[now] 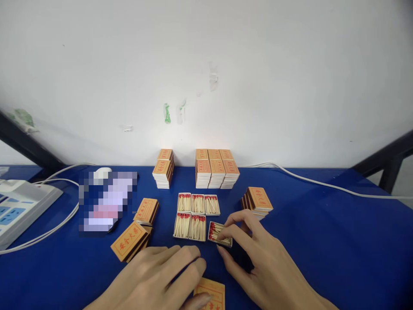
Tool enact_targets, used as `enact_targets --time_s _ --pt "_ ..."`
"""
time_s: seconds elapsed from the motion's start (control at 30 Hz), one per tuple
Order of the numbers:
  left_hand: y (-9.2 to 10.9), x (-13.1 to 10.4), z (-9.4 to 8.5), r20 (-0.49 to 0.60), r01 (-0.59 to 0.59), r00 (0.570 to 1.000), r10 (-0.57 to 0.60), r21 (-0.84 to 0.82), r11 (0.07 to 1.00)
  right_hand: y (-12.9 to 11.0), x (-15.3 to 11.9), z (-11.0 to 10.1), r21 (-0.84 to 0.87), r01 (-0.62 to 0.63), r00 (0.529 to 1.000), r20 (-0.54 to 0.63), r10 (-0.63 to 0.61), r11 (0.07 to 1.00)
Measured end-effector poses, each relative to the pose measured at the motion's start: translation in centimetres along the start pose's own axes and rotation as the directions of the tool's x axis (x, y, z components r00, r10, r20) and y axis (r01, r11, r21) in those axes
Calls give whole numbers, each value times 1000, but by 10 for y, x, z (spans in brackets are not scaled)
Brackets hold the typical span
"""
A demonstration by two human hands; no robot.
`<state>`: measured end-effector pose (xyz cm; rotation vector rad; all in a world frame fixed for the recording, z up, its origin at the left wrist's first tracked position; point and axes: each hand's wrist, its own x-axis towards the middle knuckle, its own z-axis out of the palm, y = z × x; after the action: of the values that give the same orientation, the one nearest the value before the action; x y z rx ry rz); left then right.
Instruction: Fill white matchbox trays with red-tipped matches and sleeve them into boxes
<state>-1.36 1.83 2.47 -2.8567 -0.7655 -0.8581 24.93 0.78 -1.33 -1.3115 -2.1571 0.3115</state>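
My right hand point(258, 254) has its thumb and fingers closed round an open matchbox tray point(214, 231) full of red-tipped matches, which sits tilted at an angle on the table. My left hand point(167, 273) is curled over an orange matchbox cover point(211, 292) at the bottom edge, its thumb lying on the printed face. Part of that cover is hidden by the fingers and the frame edge. Beyond my hands, several filled matchbox trays point(189, 226) lie side by side in two rows, match heads pointing away from me.
Stacked matchboxes stand by the wall at centre point(217, 165) and left point(163, 170). More piles lie at left point(130, 241) and right point(260, 199). A blurred phone point(109, 202), a power strip point(38, 202) and white cables point(316, 183) lie on the blue table point(322, 224).
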Motion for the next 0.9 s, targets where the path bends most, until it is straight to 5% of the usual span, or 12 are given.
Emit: enact_targets --time_s 0.43,0.9 --pt "1 -8 4 39 23 999 -22 -28 999 -1 2 -3 -15 -6 1000 -9 6 1000" --pt "-4 -10 3 220 34 975 -13 -93 995 -1 2 -2 3 -33 999 25 33 999"
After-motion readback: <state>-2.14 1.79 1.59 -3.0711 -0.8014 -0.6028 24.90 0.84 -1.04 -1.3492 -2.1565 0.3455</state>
